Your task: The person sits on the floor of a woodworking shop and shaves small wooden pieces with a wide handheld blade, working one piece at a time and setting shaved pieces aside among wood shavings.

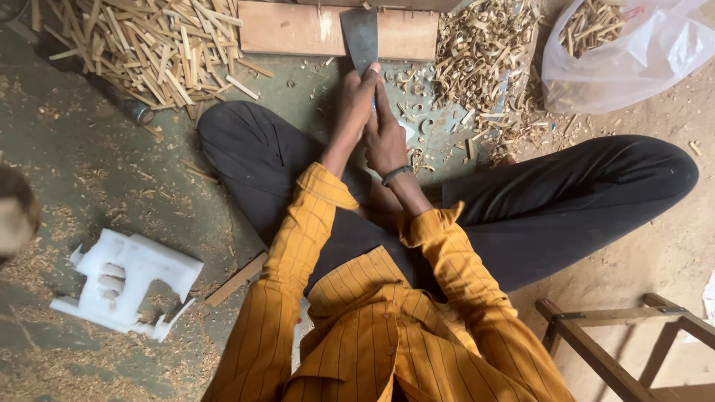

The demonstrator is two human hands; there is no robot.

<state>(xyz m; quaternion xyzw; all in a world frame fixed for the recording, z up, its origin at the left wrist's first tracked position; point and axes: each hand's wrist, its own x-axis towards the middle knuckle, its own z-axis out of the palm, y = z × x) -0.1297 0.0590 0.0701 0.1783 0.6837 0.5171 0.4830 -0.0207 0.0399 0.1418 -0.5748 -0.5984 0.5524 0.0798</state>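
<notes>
I sit cross-legged on the floor in a yellow striped shirt and dark trousers. A broad dark knife blade (360, 33) points away from me and lies across a wooden block (298, 30). My left hand (356, 104) is closed around the blade's lower end, with one finger stretched up to the metal. My right hand (386, 138), a dark band on its wrist, is curled tight against the left hand at the same spot. The handle is hidden inside the two hands.
A heap of thin split wooden sticks (156, 52) lies far left, and curled shavings (484, 52) far right. A clear plastic bag with sticks (633, 52) sits at top right. A white foam piece (126, 286) lies at left, a wooden frame (611, 357) at bottom right.
</notes>
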